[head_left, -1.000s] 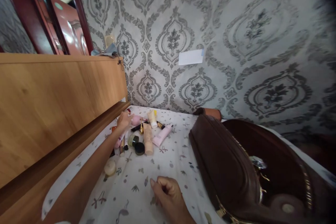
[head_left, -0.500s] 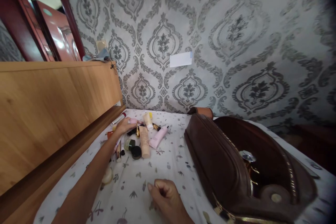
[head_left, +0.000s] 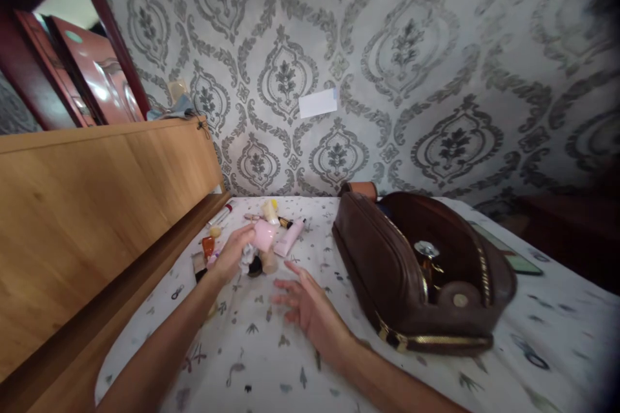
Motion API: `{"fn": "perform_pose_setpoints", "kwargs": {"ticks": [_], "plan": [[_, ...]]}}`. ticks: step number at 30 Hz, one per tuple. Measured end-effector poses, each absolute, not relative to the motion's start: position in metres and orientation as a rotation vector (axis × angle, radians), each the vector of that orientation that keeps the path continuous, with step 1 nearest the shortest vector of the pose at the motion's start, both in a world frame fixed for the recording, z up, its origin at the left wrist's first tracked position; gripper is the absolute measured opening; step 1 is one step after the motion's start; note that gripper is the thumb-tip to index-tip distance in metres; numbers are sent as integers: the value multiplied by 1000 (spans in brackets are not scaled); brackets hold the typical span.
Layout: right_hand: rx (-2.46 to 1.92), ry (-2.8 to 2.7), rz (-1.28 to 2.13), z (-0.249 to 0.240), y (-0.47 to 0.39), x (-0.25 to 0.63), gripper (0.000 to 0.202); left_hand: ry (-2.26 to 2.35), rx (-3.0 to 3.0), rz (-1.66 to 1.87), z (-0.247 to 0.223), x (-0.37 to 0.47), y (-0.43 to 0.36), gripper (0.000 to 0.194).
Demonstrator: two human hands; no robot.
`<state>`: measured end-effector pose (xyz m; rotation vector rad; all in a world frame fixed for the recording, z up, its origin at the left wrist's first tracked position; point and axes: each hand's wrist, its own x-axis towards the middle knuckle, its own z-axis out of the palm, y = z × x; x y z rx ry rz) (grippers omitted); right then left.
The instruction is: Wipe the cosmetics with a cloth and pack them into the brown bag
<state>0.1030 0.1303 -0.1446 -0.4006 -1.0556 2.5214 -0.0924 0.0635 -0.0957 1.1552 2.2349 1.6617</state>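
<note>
My left hand (head_left: 235, 253) is closed on a small pale pink item (head_left: 265, 234), blurred by motion, its kind unclear. It is held above a group of cosmetics on the patterned sheet. Just to the right, my right hand (head_left: 310, 306) hovers with its fingers spread and nothing in it. Close to the pink item are a pink squeeze tube (head_left: 290, 238), a cream tube with a yellow end (head_left: 270, 211) and a black round lid (head_left: 255, 266). A beige tube (head_left: 269, 262) is partly hidden behind the pink item.
A brown leather bag (head_left: 387, 271) stands unzipped on the right, with a clear-topped gold item (head_left: 427, 250) at its opening. An orange item (head_left: 208, 246) lies left of my left hand. A wooden board (head_left: 111, 200) borders the left side; patterned wallpaper (head_left: 285, 77) rises behind.
My left hand has lifted the pink item from among the cosmetics and moved it toward me. My right hand, curled before, has opened and reached forward. The view has shifted slightly right.
</note>
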Motion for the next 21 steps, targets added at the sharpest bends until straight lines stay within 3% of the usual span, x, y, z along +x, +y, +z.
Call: {"fn": "perform_pose_setpoints", "kwargs": {"ticks": [4, 8, 12, 18, 21], "plan": [[-308, -753, 2729, -132, 141, 106, 38, 1959, 1456, 1491, -106, -37, 51, 49], [-364, -556, 2694, -132, 151, 119, 19, 1874, 1562, 1487, -109, -18, 50, 51], [-380, -506, 2712, -144, 154, 131, 18, 1999, 1645, 1627, -118, -5, 54, 41], [-372, -489, 2724, -164, 156, 132, 11, 2003, 2313, 1131, -134, 26, 57, 41], [-325, -534, 2740, -163, 155, 133, 10, 1995, 2117, 1292, -133, 28, 54, 38]]}}
